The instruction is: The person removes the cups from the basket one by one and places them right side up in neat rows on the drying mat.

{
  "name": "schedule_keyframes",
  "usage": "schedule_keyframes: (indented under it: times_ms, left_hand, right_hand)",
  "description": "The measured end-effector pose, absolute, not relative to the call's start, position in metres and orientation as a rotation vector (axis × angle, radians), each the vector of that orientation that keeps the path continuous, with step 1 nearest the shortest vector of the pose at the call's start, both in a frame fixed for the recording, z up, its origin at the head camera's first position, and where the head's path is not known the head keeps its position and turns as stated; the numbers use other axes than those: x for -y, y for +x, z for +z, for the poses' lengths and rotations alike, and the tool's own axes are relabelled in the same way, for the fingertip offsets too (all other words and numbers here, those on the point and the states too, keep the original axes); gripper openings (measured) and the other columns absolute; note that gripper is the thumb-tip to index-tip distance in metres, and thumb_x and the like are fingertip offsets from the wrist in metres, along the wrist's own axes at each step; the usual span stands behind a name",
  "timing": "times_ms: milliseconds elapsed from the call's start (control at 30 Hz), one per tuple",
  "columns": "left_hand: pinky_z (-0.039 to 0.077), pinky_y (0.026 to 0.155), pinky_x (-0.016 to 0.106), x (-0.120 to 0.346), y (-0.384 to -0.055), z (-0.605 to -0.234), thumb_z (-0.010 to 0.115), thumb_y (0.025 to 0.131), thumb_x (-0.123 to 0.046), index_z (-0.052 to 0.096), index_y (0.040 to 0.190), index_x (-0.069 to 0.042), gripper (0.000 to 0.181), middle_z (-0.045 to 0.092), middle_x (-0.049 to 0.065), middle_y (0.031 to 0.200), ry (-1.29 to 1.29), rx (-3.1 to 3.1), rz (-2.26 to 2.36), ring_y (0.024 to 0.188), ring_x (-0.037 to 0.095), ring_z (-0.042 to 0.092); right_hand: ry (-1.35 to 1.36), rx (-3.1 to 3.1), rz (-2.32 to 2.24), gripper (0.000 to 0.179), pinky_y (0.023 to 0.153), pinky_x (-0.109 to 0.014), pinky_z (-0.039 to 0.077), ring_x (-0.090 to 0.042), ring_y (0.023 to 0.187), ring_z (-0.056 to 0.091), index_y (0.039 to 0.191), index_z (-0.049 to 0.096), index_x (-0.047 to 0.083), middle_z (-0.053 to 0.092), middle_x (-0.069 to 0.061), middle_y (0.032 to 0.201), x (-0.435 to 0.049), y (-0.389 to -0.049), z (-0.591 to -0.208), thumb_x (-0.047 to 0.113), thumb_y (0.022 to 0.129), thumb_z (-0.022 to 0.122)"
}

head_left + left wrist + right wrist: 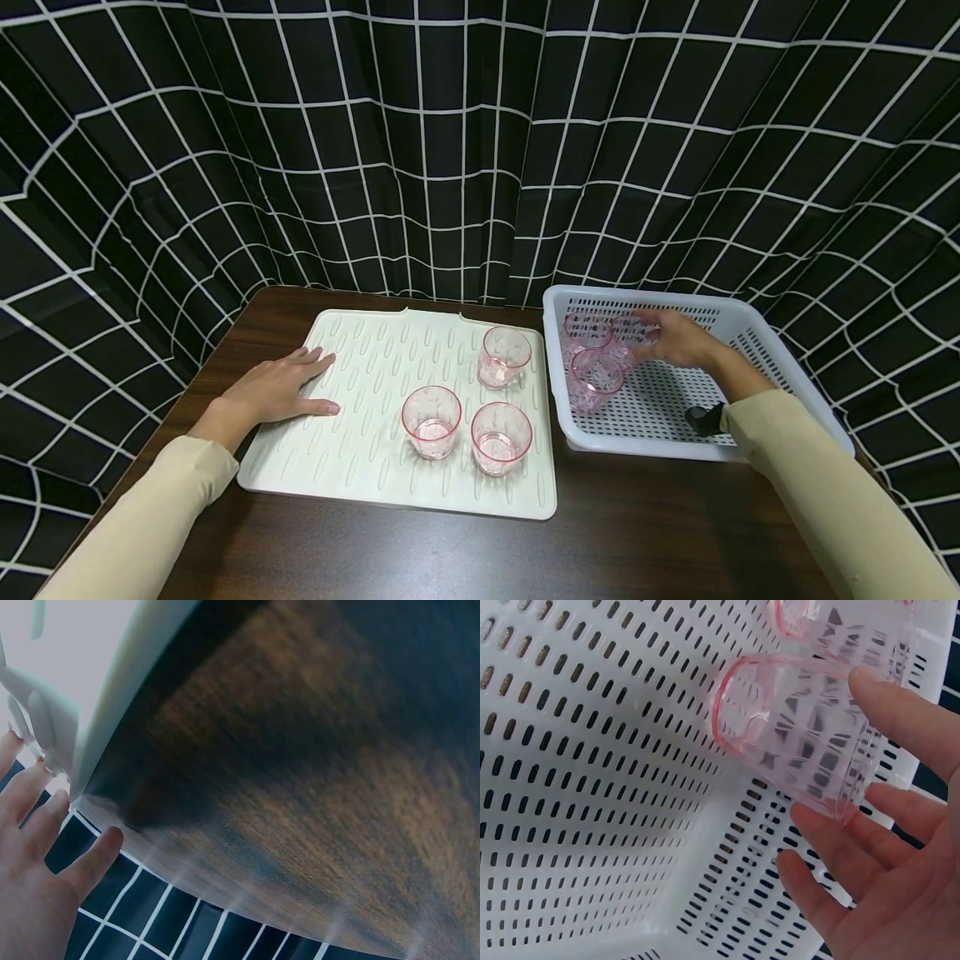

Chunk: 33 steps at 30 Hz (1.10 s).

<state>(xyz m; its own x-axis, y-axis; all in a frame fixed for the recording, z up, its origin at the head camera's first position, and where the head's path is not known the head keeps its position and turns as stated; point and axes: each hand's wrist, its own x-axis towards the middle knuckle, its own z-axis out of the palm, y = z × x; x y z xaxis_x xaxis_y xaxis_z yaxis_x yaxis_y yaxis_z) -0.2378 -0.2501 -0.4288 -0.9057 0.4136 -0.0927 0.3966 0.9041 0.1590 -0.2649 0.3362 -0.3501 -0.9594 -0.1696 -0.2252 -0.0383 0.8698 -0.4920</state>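
My left hand (281, 387) lies with its fingers spread on the left edge of a white ribbed drying mat (360, 450). In the left wrist view, its fingertips are at the mat's edge. Inside a white perforated basket (675, 454), my right hand (678, 340) holds a clear pink-rimmed glass (795, 735), thumb on one side and fingers on the other, near its base. Two more such glasses stand close to it in the basket, one nearer (597, 372) and one to the left (587, 331).
Three like glasses stand on the mat's right half: one at the back (504, 358), two further forward (432, 423) (501, 440). The dark wooden table (480, 554) runs in front of mat and basket. A black grid-patterned curtain (450, 150) hangs behind and at both sides.
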Motion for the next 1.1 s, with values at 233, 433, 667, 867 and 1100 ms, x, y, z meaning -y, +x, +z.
schedule_keyframes:
  times_ms: [233,433,667,867,1100]
  left_hand:
    - [0.034,0.104,0.068,0.248,-0.237,-0.427,0.060,0.080,-0.076,0.043,0.150,-0.006,0.102,0.037,0.026,0.154,0.630,-2.931,0.212,0.141,0.048,0.033]
    - [0.032,0.105,0.068,0.250,-0.239,-0.429,0.062,0.080,-0.075,0.041,0.151,-0.006,0.102,0.036,0.026,0.154,0.615,-2.934,0.205,0.142,0.048,0.032]
    - [0.032,0.105,0.068,0.251,-0.239,-0.430,0.063,0.080,-0.073,0.041,0.151,-0.006,0.100,0.035,0.026,0.155,0.618,-2.935,0.207,0.142,0.048,0.032]
    - [0.032,0.105,0.068,0.252,-0.239,-0.430,0.063,0.080,-0.074,0.041,0.151,-0.006,0.101,0.035,0.026,0.155,0.615,-2.933,0.211,0.142,0.048,0.031]
    - [0.032,0.105,0.069,0.251,-0.240,-0.431,0.060,0.078,-0.078,0.040,0.152,-0.007,0.104,0.035,0.026,0.155,0.601,-2.929,0.208,0.142,0.048,0.031]
  right_hand:
    - [-0.133,-2.818,-0.712,0.082,0.100,-0.064,0.041,-0.055,0.124,0.045,0.150,0.030,-0.010,0.039,-0.038,0.143,-0.335,-0.261,-0.342,0.022,0.089,0.074]
    - [-0.049,-2.942,-0.690,0.090,0.093,-0.060,0.047,-0.050,0.114,0.053,0.147,0.030,-0.016,0.046,-0.039,0.135,-0.333,-0.258,-0.327,0.043,0.091,0.070]
    - [0.062,-3.072,-0.766,0.099,0.092,-0.060,0.049,-0.049,0.116,0.050,0.148,0.034,-0.012,0.046,-0.035,0.136,-0.325,-0.258,-0.316,0.060,0.087,0.068]
    - [0.061,-3.163,-0.826,0.101,0.088,-0.057,0.050,-0.043,0.109,0.052,0.147,0.038,-0.009,0.052,-0.031,0.128,-0.313,-0.258,-0.309,0.065,0.084,0.067]
    - [0.001,-3.251,-0.883,0.094,0.087,-0.055,0.051,-0.039,0.106,0.054,0.145,0.043,-0.008,0.057,-0.028,0.121,-0.296,-0.259,-0.297,0.060,0.085,0.069]
